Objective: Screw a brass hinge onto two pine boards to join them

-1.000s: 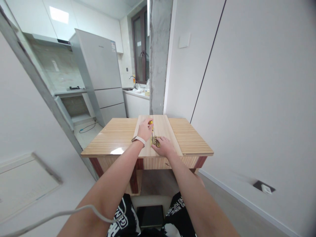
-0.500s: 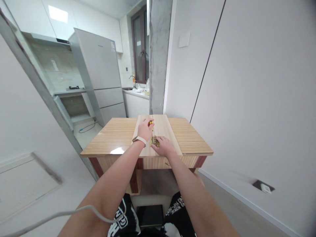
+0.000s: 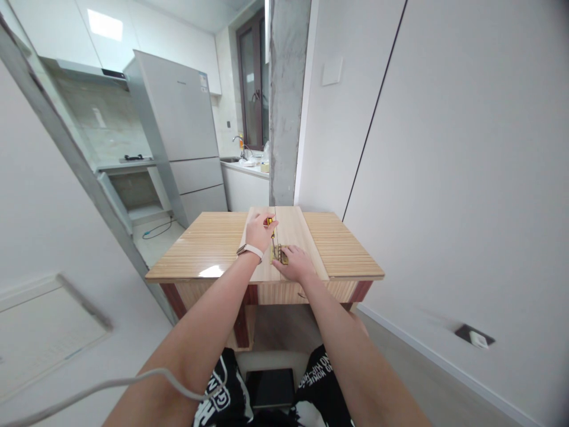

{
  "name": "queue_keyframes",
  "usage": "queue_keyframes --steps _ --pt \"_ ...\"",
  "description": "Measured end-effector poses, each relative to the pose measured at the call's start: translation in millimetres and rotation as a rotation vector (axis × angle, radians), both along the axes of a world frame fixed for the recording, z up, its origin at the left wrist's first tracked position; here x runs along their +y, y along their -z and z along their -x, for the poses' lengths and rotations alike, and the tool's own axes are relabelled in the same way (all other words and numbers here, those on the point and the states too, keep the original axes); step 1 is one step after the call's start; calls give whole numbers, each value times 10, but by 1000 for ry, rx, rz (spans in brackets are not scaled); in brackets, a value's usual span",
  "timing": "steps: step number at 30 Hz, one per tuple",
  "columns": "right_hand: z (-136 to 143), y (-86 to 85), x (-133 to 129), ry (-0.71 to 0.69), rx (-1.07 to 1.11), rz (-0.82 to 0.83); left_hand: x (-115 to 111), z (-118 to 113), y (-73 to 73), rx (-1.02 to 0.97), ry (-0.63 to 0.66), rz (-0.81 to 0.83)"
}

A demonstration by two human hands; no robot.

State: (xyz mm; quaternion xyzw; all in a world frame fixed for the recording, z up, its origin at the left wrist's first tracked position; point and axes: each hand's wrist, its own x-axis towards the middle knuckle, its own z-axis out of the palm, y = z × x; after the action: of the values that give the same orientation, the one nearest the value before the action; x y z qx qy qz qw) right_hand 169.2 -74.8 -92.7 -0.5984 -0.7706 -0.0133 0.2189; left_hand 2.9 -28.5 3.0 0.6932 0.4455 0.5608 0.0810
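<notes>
Left on the worktop [image 3: 191, 243], the left hand [image 3: 258, 231] grips a screwdriver [image 3: 269, 222], its shaft slanting down to a brass hinge [image 3: 274, 257] on the seam between two boards [image 3: 296, 228]; the right hand [image 3: 297, 264] lies over the hinge's right side.

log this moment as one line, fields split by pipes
left hand: holds screwdriver, shaft down toward hinge | right hand: on hinge | hinge: on pale boards | boards: on table
</notes>
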Motion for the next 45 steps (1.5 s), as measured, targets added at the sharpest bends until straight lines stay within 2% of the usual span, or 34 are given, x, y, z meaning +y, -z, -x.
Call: queue_keyframes --steps 14,24,32,37,45 --pt "-6 26 20 -4 7 -10 19 34 105 5 55 13" --pt "4 -16 0 -15 -3 11 -15 47 58 35 -44 -37" --pt "8 -12 1 -16 2 -3 30 32 139 18 63 -34" --pt "6 -8 2 -16 1 -20 3 -15 120 11 99 -36" --pt "11 -24 -12 -16 -7 -9 -57 -25 53 26 0 -55"
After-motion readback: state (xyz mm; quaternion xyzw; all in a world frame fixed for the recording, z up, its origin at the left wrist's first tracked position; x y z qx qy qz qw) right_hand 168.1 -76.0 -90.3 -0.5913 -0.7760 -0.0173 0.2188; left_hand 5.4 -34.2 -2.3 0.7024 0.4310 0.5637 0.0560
